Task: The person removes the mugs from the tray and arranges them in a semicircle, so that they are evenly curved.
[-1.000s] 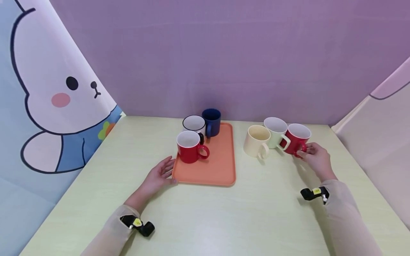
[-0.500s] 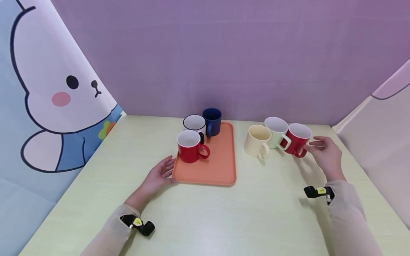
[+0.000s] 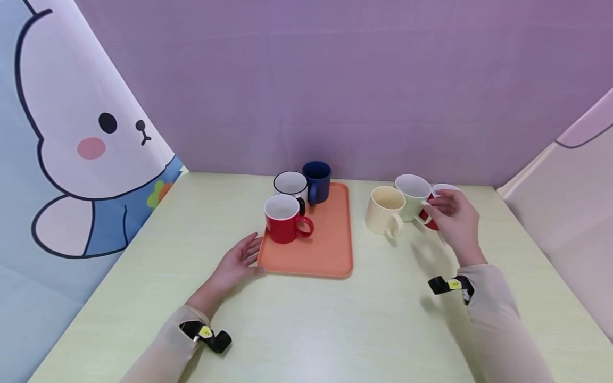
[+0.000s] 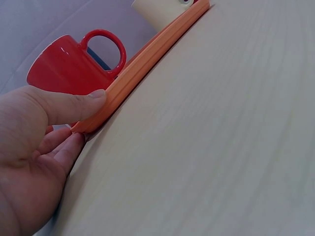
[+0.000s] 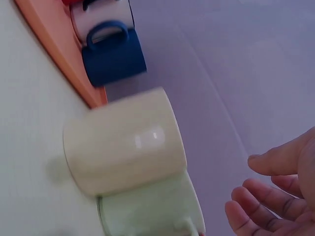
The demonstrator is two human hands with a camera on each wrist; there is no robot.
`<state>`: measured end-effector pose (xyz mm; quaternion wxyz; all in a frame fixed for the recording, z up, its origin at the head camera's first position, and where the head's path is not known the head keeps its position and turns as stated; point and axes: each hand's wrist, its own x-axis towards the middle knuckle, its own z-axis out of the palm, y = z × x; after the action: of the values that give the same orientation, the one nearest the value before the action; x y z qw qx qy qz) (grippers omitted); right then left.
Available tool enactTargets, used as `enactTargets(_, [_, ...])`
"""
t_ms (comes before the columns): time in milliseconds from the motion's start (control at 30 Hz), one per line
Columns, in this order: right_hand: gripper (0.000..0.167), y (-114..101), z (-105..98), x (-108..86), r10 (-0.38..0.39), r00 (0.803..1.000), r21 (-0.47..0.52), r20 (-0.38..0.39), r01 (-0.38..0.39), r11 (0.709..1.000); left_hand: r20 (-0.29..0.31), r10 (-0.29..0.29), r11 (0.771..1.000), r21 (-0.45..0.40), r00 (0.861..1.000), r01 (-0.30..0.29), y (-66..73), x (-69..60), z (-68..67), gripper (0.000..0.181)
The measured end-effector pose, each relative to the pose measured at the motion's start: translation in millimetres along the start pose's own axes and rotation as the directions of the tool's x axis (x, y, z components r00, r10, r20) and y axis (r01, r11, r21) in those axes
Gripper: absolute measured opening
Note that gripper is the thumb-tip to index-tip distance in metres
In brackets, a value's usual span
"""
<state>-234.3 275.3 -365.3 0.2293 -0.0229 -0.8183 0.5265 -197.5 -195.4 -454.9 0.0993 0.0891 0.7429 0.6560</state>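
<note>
My left hand (image 3: 234,264) holds the near-left corner of an orange tray (image 3: 330,255); in the left wrist view the thumb lies on one side of the rim and the fingers on the other. On the tray stand a red mug (image 3: 281,229) with a white inside, a white mug (image 3: 290,183) with a black rim, and a dark blue mug (image 3: 321,183). My right hand (image 3: 457,223) hovers in front of a second red mug (image 3: 426,219), partly hiding it, with nothing held. Beside that mug stand a pale green mug (image 3: 412,191) and a cream mug (image 3: 381,215).
A purple cloth (image 3: 345,90) rises behind the pale table (image 3: 306,324). Cartoon-printed cloth (image 3: 72,159) hangs at the left, and a light cloth (image 3: 565,207) at the right. In the right wrist view the cream mug (image 5: 125,142) overlaps the green one (image 5: 152,211).
My right hand has let go of the right red mug's handle, drawn back to the right, then moved left across that mug toward the green one. The left hand has stayed at the tray.
</note>
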Motion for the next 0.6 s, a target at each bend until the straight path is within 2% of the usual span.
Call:
enactTargets(267, [0.038,-21,33,-8.5,-0.136,0.987,0.061,0.091,0.130,0.990,0.000,-0.005,1.000,0.009,1.000,0.005,-1.9,0.7,-0.7,0.091])
enactTargets(600, [0.034,-36,76,-20.7,-0.205,0.953,0.114,0.222,0.183,0.976,-0.001,-0.013,1.000,0.014,1.000,0.014,-0.1,1.0,-0.4,0.090])
